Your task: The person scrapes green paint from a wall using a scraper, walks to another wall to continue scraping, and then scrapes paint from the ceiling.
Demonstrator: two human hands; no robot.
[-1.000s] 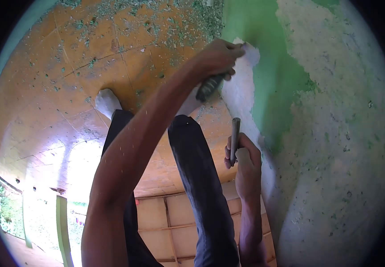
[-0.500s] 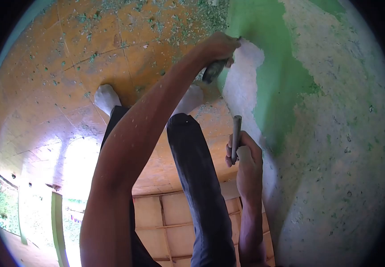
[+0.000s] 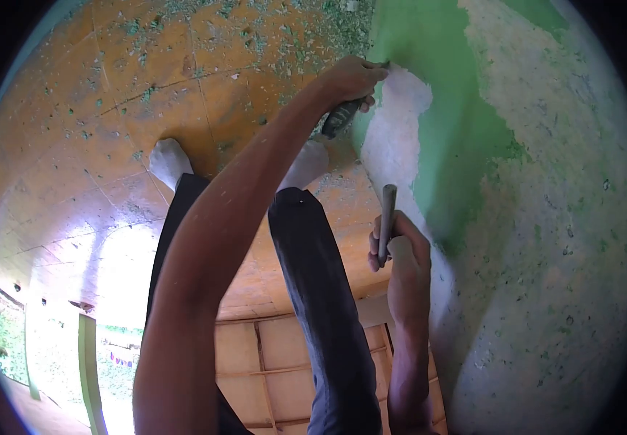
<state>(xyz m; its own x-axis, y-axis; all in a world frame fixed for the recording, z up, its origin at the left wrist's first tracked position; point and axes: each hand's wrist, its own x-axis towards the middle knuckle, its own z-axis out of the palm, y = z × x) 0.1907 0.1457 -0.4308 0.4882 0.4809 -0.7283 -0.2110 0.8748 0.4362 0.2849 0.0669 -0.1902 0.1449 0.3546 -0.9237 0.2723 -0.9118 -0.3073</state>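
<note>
My left hand is closed around a scraping tool, close against the wall's green paint. The tool's dark, patterned handle sticks out below the fist, and a small dark tip shows at the fingertips; most of its blade is hidden. Lower down, my right hand wraps round a short grey rod, perhaps a pipe, held nearly upright beside the wall. The wall carries a band of green paint, with bare whitish patches on both sides of it.
Green and pale paint flakes litter the orange tiled floor, thickest near the wall's foot. My feet in light socks stand on the tiles. Bright light enters past a post at lower left.
My left hand and the tool have shifted slightly left and down. The rod in my right hand has moved a little right, its upper end now tipped slightly more to the right.
</note>
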